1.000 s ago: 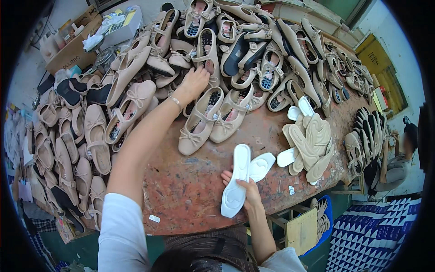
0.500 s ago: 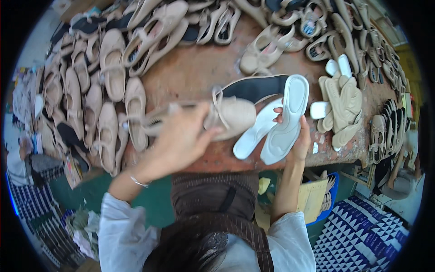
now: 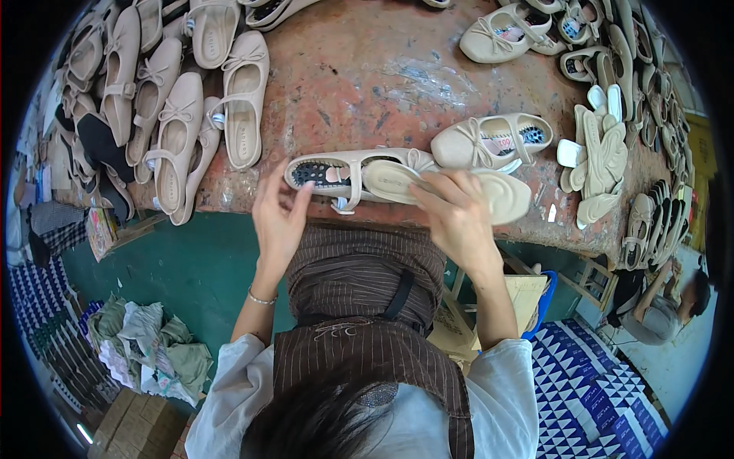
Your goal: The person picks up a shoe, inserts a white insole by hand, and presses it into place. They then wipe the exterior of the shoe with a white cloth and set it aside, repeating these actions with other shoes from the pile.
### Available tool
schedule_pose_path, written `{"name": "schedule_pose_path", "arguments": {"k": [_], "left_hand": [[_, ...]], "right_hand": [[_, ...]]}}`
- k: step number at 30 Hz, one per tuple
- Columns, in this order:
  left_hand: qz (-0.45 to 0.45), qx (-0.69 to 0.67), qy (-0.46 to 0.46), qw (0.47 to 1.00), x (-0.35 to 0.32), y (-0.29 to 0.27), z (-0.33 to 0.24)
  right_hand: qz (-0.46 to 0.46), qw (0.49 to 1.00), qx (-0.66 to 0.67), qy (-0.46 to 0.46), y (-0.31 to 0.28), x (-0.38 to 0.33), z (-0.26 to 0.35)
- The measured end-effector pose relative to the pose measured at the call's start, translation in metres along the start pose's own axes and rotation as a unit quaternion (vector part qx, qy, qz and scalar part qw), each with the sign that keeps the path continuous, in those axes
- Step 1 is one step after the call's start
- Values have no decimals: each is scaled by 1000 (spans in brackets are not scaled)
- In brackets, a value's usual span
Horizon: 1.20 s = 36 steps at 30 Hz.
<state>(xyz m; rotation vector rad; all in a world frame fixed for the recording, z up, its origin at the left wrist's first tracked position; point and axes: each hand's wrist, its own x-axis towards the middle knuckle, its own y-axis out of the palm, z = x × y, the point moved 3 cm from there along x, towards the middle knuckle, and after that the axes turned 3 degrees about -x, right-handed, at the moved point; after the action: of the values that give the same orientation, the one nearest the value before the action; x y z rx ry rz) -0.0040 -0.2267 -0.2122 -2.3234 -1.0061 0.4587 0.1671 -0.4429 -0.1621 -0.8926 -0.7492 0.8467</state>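
Observation:
A beige strapped flat shoe [image 3: 355, 159] lies upright along the table's front edge, its toe to the right. My left hand [image 3: 279, 218] grips its heel, thumb near the opening. My right hand [image 3: 462, 218] pinches beige insoles from above. One insole [image 3: 388, 182] reaches over the shoe's opening, and a second insole [image 3: 506, 196] sticks out to the right of my hand. The shoe's perforated dark inner heel shows bare. Just behind my right hand sits the matching shoe [image 3: 462, 143], upright, with a pink patch and dark heel inside.
A pile of loose insoles [image 3: 600, 157] lies on the right of the worn table [image 3: 336, 92]. Finished-looking flats [image 3: 170, 138] crowd the left, and more shoes [image 3: 497, 38] stand at the back right. Another person [image 3: 665, 306] sits at the far right.
The shoe has come down onto the table edge, and my left hand has shifted to its heel. The insoles moved left over it, turned from white side to beige. The second shoe now stands upright.

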Motion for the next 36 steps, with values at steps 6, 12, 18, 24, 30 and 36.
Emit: {"name": "schedule_pose_path", "arguments": {"k": [6,12,18,24,30,36], "left_hand": [[56,-151,-17,987,4,9,19],[105,-186,-44,976,8,3,24],[73,-186,-40,979,13,6,27],[8,-188,-105,977,26,16,31],[28,-210,-156,965,33,16,40],[25,-130,-38,990,39,18,49]], "right_hand": [[13,995,84,-53,45,36,22],[16,986,163,-40,68,52,31],[46,981,188,-33,89,54,31],[74,985,153,-27,98,54,33],[62,988,96,-104,97,53,40],[166,977,11,-134,90,49,53]]}}
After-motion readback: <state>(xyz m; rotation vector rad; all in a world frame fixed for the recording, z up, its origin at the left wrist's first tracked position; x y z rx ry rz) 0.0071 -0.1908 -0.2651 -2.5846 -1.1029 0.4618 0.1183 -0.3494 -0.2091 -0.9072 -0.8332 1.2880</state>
